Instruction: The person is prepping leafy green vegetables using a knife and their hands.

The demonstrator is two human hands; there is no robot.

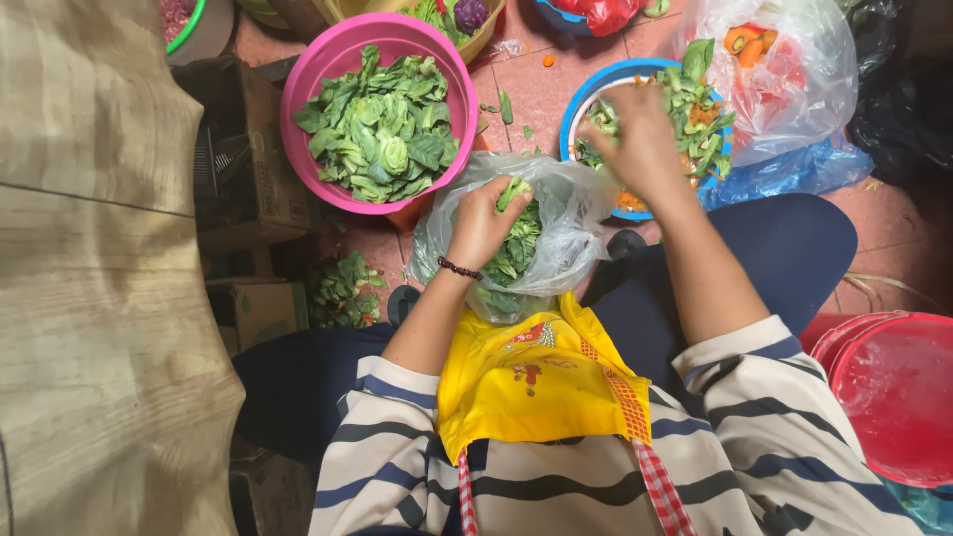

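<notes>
Left hand (483, 220) grasping upright green stalk (512, 192) in clear bag (571, 213), right hand (640, 139) blurred, grip unclear

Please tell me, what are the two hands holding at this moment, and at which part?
The left hand grips a leafy green by its stem end, inside the clear bag. The right hand reaches into the blue bowl; its grip cannot be told.

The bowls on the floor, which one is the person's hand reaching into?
The blue-rimmed bowl: the right hand is over its mixed greens and orange bits. The pink bowl of green leaves sits untouched.
</notes>
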